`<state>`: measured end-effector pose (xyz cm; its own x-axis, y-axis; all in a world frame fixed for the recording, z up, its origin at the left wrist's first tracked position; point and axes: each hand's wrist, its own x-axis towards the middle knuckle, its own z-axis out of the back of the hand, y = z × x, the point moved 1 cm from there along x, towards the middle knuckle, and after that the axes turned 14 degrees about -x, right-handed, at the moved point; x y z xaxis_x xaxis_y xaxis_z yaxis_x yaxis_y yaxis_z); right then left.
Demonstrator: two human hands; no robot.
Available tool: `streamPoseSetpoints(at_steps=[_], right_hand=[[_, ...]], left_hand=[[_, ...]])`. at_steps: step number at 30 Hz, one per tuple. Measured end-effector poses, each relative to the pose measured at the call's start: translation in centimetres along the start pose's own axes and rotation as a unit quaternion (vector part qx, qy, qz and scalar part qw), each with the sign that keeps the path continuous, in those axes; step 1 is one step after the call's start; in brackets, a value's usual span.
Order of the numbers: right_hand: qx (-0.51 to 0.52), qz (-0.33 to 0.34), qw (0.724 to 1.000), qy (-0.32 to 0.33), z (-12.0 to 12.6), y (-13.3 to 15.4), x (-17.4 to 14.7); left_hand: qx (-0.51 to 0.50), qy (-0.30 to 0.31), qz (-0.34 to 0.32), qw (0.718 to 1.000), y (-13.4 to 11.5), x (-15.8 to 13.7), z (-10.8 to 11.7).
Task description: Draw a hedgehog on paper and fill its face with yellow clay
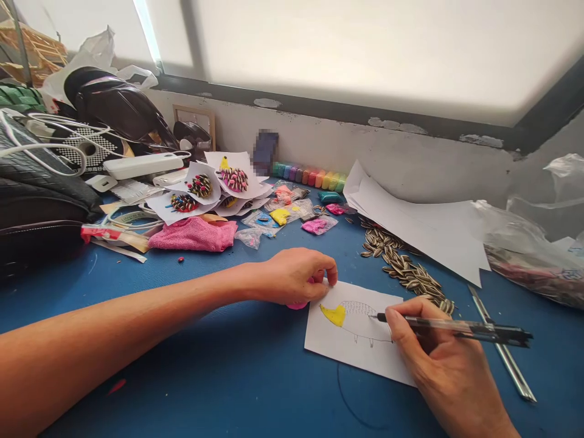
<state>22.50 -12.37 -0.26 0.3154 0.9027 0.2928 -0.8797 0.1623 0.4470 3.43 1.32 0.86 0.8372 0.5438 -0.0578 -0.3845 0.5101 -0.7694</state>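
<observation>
A small white sheet of paper [360,350] lies on the table, bearing a pen-drawn hedgehog [356,319] with a yellow head, short legs and rows of small marks on its back. My left hand [296,274] has its fingers curled at the sheet's upper left corner, thumb and fingertips against the paper. Something pink [297,306] shows beneath that hand, mostly hidden. In my right hand [449,359] is a black pen [449,326], held between thumb and fingers, its tip on the hedgehog's back.
Loose striped sunflower seeds [413,274] lie behind the sheet, near larger white papers [420,225]. Metal rods [506,356] lie at right. Several seed-decorated pictures [235,179], a pink cloth [194,235], bagged clay [280,216] and a row of coloured clay [310,176] stand behind.
</observation>
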Motion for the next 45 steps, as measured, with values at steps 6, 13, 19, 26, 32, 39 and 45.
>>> streamPoseSetpoints(at_steps=[6, 13, 19, 26, 32, 39, 45], right_hand=[[0.014, -0.027, 0.999, -0.023, 0.3, 0.3, 0.2], [-0.012, -0.017, 1.0, -0.02, 0.5, 0.3, 0.3], [-0.025, -0.004, 0.999, -0.02, 0.4, 0.4, 0.5], [-0.041, 0.01, 0.999, -0.012, 0.2, -0.1, 0.3], [-0.059, 0.022, 0.998, 0.013, -0.1, -0.9, 0.3], [-0.057, 0.021, 0.998, 0.016, 0.1, -0.9, 0.3], [-0.057, 0.016, 0.998, 0.011, 0.2, -0.6, 0.3]], left_hand=[[0.0, 0.005, -0.004, 1.0, 0.1, 0.1, 0.0], [0.003, -0.001, -0.007, 1.0, 0.3, 0.2, 0.0], [0.004, 0.002, 0.002, 1.0, 0.0, 0.1, 0.1], [0.003, 0.002, 0.001, 1.0, 0.0, 0.1, 0.0], [0.005, 0.0, 0.001, 1.0, 0.0, 0.1, 0.1], [0.008, 0.006, 0.005, 1.0, -0.2, 0.1, 0.1], [0.006, 0.003, -0.004, 1.0, -0.1, 0.1, 0.1]])
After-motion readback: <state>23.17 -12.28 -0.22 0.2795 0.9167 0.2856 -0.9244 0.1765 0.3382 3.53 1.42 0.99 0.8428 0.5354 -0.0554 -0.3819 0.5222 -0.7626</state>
